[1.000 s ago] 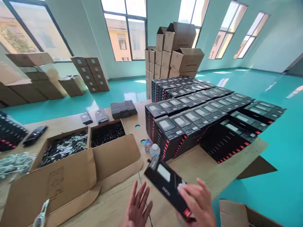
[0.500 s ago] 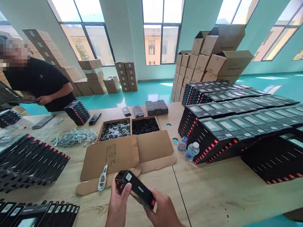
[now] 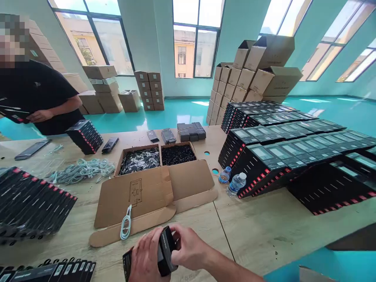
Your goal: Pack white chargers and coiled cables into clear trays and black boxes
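Observation:
Low at the front of the table, a small black box [image 3: 165,250] is between my two hands. My left hand [image 3: 145,254] is wrapped over its middle, and a dark end shows beyond the fingers on the left. My right hand [image 3: 189,246] pinches the box's right end with thumb and fingers. Much of the box is covered by my hands, so I cannot tell whether that end is open. Just beyond lies a coiled white cable [image 3: 125,227] on flattened brown cardboard [image 3: 117,199].
Two open trays hold silvery pieces [image 3: 141,159] and small black parts [image 3: 178,154]. Loose white cables [image 3: 85,170] lie left. Stacked black boxes [image 3: 264,156] and water bottles [image 3: 236,184] stand right; more boxes [image 3: 35,203] are left. A person [image 3: 44,94] stands across the table.
The box has come lower and turned in my hands. My left hand has shifted over its middle, and my right hand has moved to its upper right end.

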`<move>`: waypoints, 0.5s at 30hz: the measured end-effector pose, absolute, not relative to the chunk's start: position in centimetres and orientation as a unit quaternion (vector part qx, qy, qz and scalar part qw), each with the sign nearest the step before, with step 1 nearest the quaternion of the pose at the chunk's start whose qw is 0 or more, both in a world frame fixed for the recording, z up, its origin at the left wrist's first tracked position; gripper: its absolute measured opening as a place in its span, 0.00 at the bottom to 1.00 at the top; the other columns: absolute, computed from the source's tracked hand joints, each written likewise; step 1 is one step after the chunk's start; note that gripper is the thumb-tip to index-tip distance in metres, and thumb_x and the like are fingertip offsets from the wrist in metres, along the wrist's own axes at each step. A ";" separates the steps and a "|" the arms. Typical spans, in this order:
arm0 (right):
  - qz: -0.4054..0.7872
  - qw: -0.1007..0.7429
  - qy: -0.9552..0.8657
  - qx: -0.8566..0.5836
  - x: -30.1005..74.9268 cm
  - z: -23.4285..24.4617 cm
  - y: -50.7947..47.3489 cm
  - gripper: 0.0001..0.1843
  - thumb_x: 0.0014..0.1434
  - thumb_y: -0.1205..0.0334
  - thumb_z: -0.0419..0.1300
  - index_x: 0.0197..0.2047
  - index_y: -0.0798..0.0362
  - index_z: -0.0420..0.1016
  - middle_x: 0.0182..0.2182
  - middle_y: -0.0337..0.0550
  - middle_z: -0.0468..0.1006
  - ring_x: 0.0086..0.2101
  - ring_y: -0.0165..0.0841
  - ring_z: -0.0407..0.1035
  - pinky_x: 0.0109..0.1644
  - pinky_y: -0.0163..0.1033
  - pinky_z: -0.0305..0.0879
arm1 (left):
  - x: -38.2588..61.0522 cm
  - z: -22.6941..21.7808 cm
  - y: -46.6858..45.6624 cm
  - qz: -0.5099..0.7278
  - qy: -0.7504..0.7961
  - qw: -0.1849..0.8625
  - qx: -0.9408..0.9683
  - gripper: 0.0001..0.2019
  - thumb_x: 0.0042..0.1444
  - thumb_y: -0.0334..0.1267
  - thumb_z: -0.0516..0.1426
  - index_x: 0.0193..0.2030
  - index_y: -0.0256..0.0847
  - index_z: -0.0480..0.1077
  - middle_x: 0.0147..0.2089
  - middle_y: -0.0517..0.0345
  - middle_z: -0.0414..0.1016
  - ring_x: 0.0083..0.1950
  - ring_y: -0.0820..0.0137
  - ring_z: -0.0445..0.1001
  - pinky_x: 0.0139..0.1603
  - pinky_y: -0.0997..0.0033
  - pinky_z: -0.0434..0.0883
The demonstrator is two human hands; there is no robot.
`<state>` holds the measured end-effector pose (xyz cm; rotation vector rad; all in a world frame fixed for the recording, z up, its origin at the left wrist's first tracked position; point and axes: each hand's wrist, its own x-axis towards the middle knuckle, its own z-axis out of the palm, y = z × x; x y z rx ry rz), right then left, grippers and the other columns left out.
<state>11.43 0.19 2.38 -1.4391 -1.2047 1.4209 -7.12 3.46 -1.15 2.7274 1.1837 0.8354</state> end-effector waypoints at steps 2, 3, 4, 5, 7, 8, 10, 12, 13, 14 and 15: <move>0.522 0.402 -0.461 -0.594 11.4 1.3 0.2 0.30 0.38 0.69 0.60 0.49 0.52 0.79 0.31 0.37 0.79 0.30 0.32 0.70 0.31 0.33 0.62 | -7.1 -1.6 3.9 0.259 0.367 0.027 0.893 0.40 0.41 0.31 0.60 0.66 0.45 0.59 0.57 0.43 0.80 0.56 0.49 0.79 0.56 0.50 0.72; 0.514 0.412 -0.442 -0.609 11.4 0.8 0.2 0.28 0.39 0.69 0.58 0.47 0.53 0.79 0.29 0.36 0.78 0.28 0.32 0.69 0.31 0.33 0.62 | -7.1 -1.7 4.1 0.259 0.364 0.041 0.894 0.41 0.42 0.32 0.61 0.66 0.45 0.58 0.56 0.44 0.80 0.55 0.50 0.80 0.54 0.52 0.74; 0.519 0.421 -0.412 -0.619 11.5 0.5 0.3 0.27 0.41 0.68 0.56 0.47 0.54 0.79 0.25 0.35 0.76 0.25 0.31 0.68 0.29 0.33 0.62 | -7.0 -1.8 4.2 0.258 0.362 0.059 0.894 0.41 0.43 0.34 0.62 0.67 0.46 0.56 0.56 0.44 0.80 0.54 0.50 0.81 0.52 0.54 0.76; 0.530 0.432 -0.379 -0.623 11.7 0.4 0.4 0.27 0.42 0.67 0.54 0.48 0.55 0.78 0.23 0.34 0.75 0.23 0.31 0.66 0.27 0.34 0.62 | -7.0 -1.9 4.2 0.260 0.360 0.074 0.893 0.42 0.44 0.35 0.63 0.67 0.45 0.55 0.56 0.43 0.80 0.53 0.51 0.81 0.50 0.56 0.77; 0.542 0.465 -0.340 -0.612 12.2 0.6 0.5 0.29 0.45 0.66 0.52 0.51 0.56 0.75 0.24 0.34 0.75 0.21 0.30 0.67 0.27 0.34 0.63 | -6.8 -2.0 4.0 0.260 0.369 0.077 0.889 0.41 0.45 0.38 0.64 0.67 0.44 0.54 0.56 0.41 0.79 0.53 0.52 0.81 0.49 0.57 0.77; 0.537 0.478 -0.346 -0.603 12.5 0.8 0.5 0.29 0.46 0.66 0.53 0.53 0.55 0.74 0.27 0.36 0.76 0.23 0.30 0.68 0.29 0.34 0.65 | -6.6 -2.0 3.8 0.259 0.377 0.063 0.887 0.40 0.46 0.38 0.63 0.67 0.44 0.55 0.57 0.40 0.79 0.54 0.51 0.80 0.51 0.56 0.77; 0.518 0.481 -0.390 -0.589 12.9 1.4 0.3 0.28 0.46 0.66 0.57 0.53 0.52 0.74 0.35 0.39 0.79 0.29 0.30 0.71 0.32 0.34 0.66 | -6.2 -2.0 3.2 0.254 0.399 0.026 0.881 0.38 0.46 0.37 0.62 0.66 0.43 0.56 0.59 0.38 0.77 0.57 0.48 0.79 0.53 0.52 0.75; 0.537 0.453 -0.415 -0.578 13.2 1.9 0.0 0.28 0.45 0.67 0.59 0.52 0.52 0.74 0.39 0.40 0.79 0.31 0.30 0.71 0.34 0.33 0.64 | -5.9 -1.9 2.8 0.250 0.416 0.010 0.874 0.39 0.44 0.35 0.61 0.66 0.41 0.57 0.61 0.37 0.75 0.59 0.47 0.77 0.55 0.50 0.73; 0.560 0.439 -0.419 -0.564 13.3 2.0 -0.2 0.29 0.44 0.68 0.59 0.53 0.51 0.74 0.39 0.40 0.79 0.32 0.30 0.71 0.34 0.33 0.64 | -5.7 -1.7 2.6 0.249 0.416 0.007 0.875 0.39 0.44 0.34 0.60 0.66 0.41 0.57 0.61 0.37 0.75 0.60 0.47 0.76 0.56 0.50 0.72; 0.582 0.431 -0.422 -0.546 13.4 2.0 -0.3 0.31 0.43 0.68 0.59 0.54 0.51 0.73 0.40 0.40 0.79 0.34 0.30 0.71 0.35 0.33 0.64 | -5.6 -1.6 2.4 0.246 0.410 0.003 0.878 0.39 0.45 0.34 0.60 0.66 0.40 0.57 0.61 0.37 0.75 0.60 0.48 0.76 0.57 0.50 0.71; 0.597 0.425 -0.430 -0.527 13.5 2.0 -0.5 0.32 0.43 0.69 0.59 0.55 0.51 0.73 0.40 0.39 0.80 0.35 0.30 0.71 0.36 0.33 0.65 | -5.6 -1.5 2.3 0.241 0.404 -0.003 0.882 0.38 0.45 0.34 0.60 0.67 0.40 0.57 0.60 0.38 0.76 0.59 0.49 0.76 0.58 0.51 0.70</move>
